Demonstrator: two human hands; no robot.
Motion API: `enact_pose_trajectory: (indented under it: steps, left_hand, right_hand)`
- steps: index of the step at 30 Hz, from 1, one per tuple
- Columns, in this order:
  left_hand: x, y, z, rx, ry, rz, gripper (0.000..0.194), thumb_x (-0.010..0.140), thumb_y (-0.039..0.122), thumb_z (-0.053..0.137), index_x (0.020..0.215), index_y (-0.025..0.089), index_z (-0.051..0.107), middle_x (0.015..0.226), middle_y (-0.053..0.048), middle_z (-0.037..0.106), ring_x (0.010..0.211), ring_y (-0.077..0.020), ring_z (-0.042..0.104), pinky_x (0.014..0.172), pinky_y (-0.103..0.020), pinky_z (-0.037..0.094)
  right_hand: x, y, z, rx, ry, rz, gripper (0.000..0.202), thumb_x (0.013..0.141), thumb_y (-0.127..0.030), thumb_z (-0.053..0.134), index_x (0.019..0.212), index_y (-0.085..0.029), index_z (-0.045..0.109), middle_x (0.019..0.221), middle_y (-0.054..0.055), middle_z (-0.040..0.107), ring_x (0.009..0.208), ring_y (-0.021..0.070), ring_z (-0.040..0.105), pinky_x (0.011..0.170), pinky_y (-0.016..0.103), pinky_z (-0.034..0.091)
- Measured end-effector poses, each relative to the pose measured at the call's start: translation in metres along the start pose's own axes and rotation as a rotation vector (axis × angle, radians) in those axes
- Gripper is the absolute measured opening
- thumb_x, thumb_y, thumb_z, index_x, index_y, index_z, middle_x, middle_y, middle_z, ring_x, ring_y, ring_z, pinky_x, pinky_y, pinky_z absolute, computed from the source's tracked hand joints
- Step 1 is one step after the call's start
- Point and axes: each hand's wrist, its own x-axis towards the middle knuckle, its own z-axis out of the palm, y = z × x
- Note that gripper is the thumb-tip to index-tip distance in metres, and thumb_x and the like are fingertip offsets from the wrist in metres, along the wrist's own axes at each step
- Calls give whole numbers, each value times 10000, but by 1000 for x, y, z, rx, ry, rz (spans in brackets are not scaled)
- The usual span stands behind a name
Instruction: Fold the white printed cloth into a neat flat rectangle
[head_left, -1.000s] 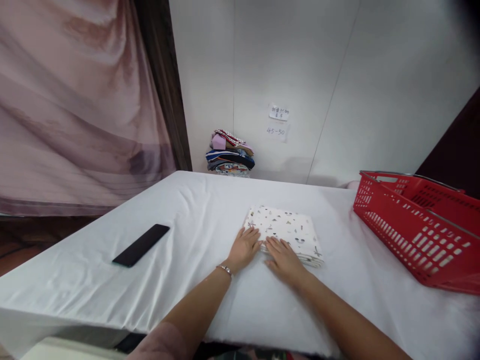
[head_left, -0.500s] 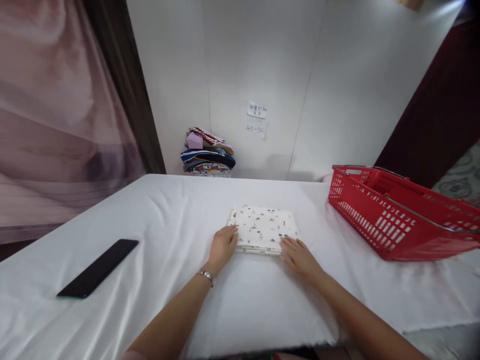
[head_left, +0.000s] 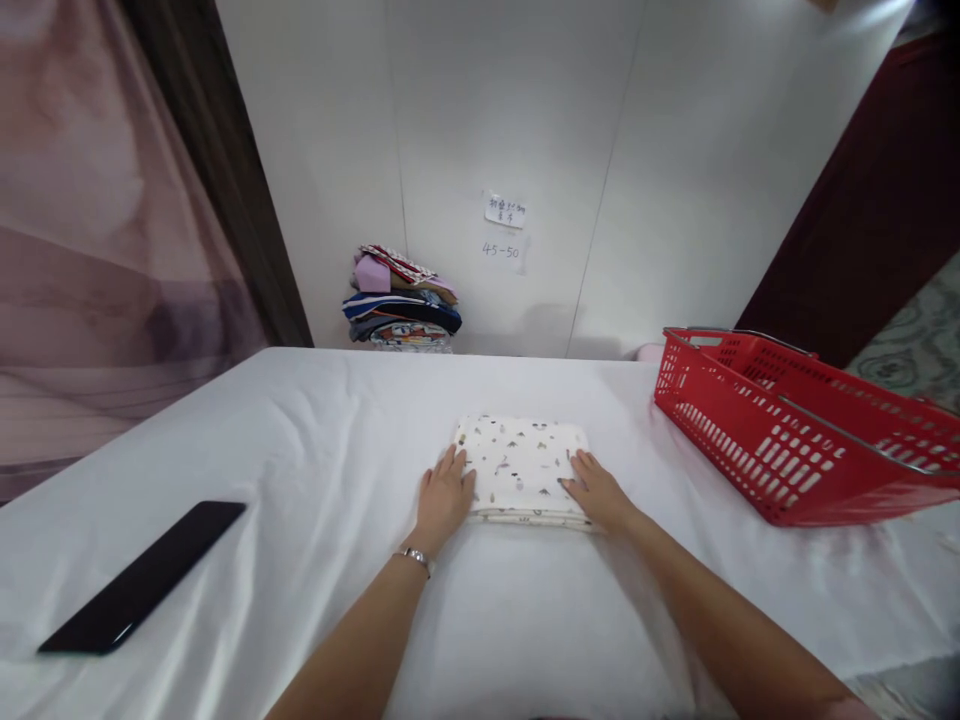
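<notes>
Folded cloth (head_left: 517, 465): soft white fabric with small scattered motifs, a layered rectangle lying flat on the counter, between the hands.
Left hand (head_left: 445, 492): on the cloth's left edge, its grip open, fingers slightly spread; a metallic bracelet (head_left: 417, 557) circles the wrist.
Right hand (head_left: 600, 492): on the right edge, its grip open too, fingers extended; the fingertips' exact contact is hard to make out.
Counter (head_left: 525, 620): covered in smooth white cloth, rippled at left; its near edge is mostly out of view.
Dark slab (head_left: 142, 580): flat, glossy, elongated, left of the hands.
Red basket (head_left: 750, 440): slotted, plastic-looking walls and thin metal handles, right of the hands; its far right end is cut off.
Fabric stack (head_left: 405, 300): uneven folded layers beyond the counter, its base hidden.
Wall notes (head_left: 505, 211): the lower reads "45-50"; the upper's small writing is unclear.
</notes>
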Motion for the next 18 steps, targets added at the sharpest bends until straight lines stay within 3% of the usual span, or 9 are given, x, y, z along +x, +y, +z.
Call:
enact_pose_trajectory:
  steps: [3, 7, 12, 15, 18]
  left_hand:
    - [1, 0, 3, 3, 29, 1, 452, 890, 314, 323, 1306, 165, 418, 1436, -95, 330, 1292, -206, 337, 1048, -427, 255]
    - [2, -1, 6, -7, 44, -1, 448, 887, 313, 335, 1302, 169, 425, 1429, -97, 342, 1295, -207, 332, 1046, -428, 256]
    - [-1, -4, 9, -1, 55, 11, 447, 887, 310, 346, 1305, 173, 425, 1425, -95, 351, 1284, -211, 349, 1040, -425, 268]
    - [-2, -4, 10, 14, 73, 16, 443, 886, 302, 349, 1304, 180, 429, 1422, -89, 358, 1274, -212, 362, 1038, -424, 271]
    - [-2, -4, 11, 17, 78, 10, 442, 886, 293, 347, 1305, 182, 431, 1422, -84, 360, 1272, -212, 363, 1038, -425, 270]
  right_hand:
    - [9, -16, -14, -63, -10, -9, 607, 874, -469, 326, 1371, -120, 330, 1482, 132, 198, 1367, 256, 127, 1073, 449, 146]
    - [42, -56, -23, -50, 30, -141, 638, 892, -502, 253, 1407, -128, 243, 1507, 99, 99, 1380, 216, 29, 1091, 407, 66]
    - [84, -92, 2, -70, -8, -243, 658, 890, -529, 220, 1417, -136, 211, 1507, 92, 99, 1380, 216, 22, 1084, 427, 46]
    - [93, -91, 18, -89, -58, -271, 661, 889, -551, 197, 1408, -145, 244, 1501, 84, 146, 1377, 220, 59, 1081, 446, 50]
    - [96, -89, 20, -88, -101, -250, 668, 885, -556, 203, 1405, -140, 254, 1500, 85, 145, 1376, 222, 70, 1081, 447, 61]
